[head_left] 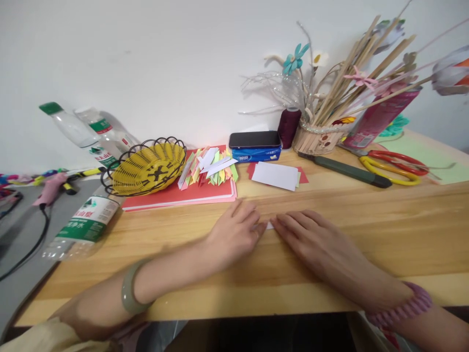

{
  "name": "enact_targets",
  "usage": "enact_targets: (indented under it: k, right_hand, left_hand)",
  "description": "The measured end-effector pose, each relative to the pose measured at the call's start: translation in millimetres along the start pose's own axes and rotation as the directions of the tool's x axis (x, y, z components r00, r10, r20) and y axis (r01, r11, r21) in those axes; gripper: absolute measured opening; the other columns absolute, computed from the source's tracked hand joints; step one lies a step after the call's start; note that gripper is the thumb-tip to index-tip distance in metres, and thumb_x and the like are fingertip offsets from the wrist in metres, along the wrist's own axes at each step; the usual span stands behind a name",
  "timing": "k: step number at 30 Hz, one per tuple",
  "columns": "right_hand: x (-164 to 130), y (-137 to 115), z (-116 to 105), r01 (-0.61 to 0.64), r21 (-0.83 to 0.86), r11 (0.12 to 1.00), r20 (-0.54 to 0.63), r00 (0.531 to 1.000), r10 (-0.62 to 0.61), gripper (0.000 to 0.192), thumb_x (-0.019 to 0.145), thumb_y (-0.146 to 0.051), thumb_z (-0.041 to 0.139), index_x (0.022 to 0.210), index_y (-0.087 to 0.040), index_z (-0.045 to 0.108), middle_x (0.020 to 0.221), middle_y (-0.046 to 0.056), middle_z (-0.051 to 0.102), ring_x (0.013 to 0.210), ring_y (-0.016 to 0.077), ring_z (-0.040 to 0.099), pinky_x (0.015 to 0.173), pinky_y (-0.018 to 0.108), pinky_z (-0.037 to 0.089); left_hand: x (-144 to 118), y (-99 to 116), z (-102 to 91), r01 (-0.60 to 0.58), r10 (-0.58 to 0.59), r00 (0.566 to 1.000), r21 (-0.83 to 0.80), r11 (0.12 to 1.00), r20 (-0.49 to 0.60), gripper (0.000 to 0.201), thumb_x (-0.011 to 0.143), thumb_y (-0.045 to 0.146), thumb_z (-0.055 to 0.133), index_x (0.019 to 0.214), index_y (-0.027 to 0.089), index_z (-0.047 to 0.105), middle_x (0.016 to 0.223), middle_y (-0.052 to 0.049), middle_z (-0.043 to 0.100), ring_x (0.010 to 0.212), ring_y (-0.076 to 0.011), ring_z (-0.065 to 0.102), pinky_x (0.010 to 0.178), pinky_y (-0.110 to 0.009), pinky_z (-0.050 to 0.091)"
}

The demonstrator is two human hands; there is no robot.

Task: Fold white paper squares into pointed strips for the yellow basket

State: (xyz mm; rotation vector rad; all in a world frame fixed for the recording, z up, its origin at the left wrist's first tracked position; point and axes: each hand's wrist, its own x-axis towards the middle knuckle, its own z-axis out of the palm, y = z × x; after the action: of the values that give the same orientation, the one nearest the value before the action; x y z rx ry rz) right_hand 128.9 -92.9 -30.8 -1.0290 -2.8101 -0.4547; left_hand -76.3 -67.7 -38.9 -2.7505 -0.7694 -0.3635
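Observation:
My left hand (234,232) and my right hand (315,239) lie flat on the wooden table (366,234), fingertips nearly meeting. Between them they press down a small white piece of paper (270,225), of which only a sliver shows. Behind the hands lies a stack of white and red paper cards (277,175). Further left, a pile of folded coloured paper strips (208,168) rests on red paper sheets (176,195).
A yellow wire basket (146,167) and plastic bottles (86,225) sit at the left. A phone on a blue tissue pack (255,145), a dark thread spool (288,126), a stick-filled holder (318,137), a green knife (348,171) and red-yellow scissors (394,166) line the back.

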Motion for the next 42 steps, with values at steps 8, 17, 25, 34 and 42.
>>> enact_targets:
  k: [8, 17, 25, 34, 42]
  right_hand:
    - [-26.6, 21.7, 10.6, 0.056, 0.038, 0.998, -0.092, 0.994, -0.053, 0.046, 0.083, -0.007, 0.032, 0.126, -0.016, 0.046, 0.129, 0.009, 0.052, 0.115, 0.0245, 0.049, 0.093, 0.047, 0.039]
    - [-35.3, 27.1, 17.9, 0.018, 0.076, 0.997, -0.014, 1.0, -0.017, 0.048, 0.086, -0.012, 0.033, 0.133, -0.019, 0.038, 0.138, 0.004, 0.043, 0.122, 0.0239, 0.043, 0.094, 0.05, 0.04]
    - [-40.1, 30.4, 19.1, 0.028, 0.133, 0.991, 0.006, 1.0, -0.029, 0.055, 0.083, -0.005, 0.034, 0.136, -0.017, 0.034, 0.14, 0.006, 0.04, 0.126, 0.0211, 0.037, 0.094, 0.044, 0.043]
    - [-22.1, 24.3, 4.7, 0.022, 0.092, 0.996, -0.041, 0.999, -0.018, 0.033, 0.089, -0.017, 0.039, 0.114, -0.012, 0.059, 0.119, 0.011, 0.06, 0.109, 0.0247, 0.055, 0.087, 0.043, 0.047]
    - [-3.5, 21.7, 1.6, 0.031, 0.182, 0.983, -0.04, 0.999, -0.024, 0.023, 0.081, -0.005, 0.045, 0.09, -0.014, 0.065, 0.098, 0.012, 0.068, 0.088, 0.024, 0.062, 0.076, 0.038, 0.049]
  left_hand:
    - [-3.9, -1.3, -14.7, 0.037, -0.035, 0.998, -0.054, 0.998, 0.043, 0.019, 0.082, 0.02, 0.048, 0.086, 0.01, 0.064, 0.078, -0.009, 0.059, 0.104, -0.0278, 0.049, 0.097, -0.045, 0.035]
    - [-16.3, -13.0, -19.7, -0.055, 0.054, 0.998, -0.03, 0.998, -0.007, 0.024, 0.089, 0.017, 0.042, 0.085, 0.01, 0.064, 0.086, -0.009, 0.062, 0.108, -0.0269, 0.05, 0.096, -0.041, 0.038]
    - [-19.4, -12.3, -20.3, -0.081, 0.081, 0.997, -0.013, 0.997, -0.011, 0.024, 0.09, 0.018, 0.042, 0.086, 0.008, 0.063, 0.09, -0.011, 0.063, 0.107, -0.0266, 0.051, 0.095, -0.041, 0.039]
    - [-18.7, -19.6, -27.0, -0.036, 0.04, 0.999, -0.209, 0.977, 0.019, 0.02, 0.086, 0.02, 0.046, 0.08, 0.012, 0.064, 0.088, -0.01, 0.062, 0.1, -0.0246, 0.054, 0.092, -0.039, 0.042]
    - [-21.6, -29.3, -15.9, 0.215, -0.232, 0.972, -0.561, 0.799, 0.042, 0.023, 0.085, 0.023, 0.053, 0.106, 0.017, 0.059, 0.107, -0.007, 0.064, 0.101, -0.018, 0.057, 0.09, -0.03, 0.045]
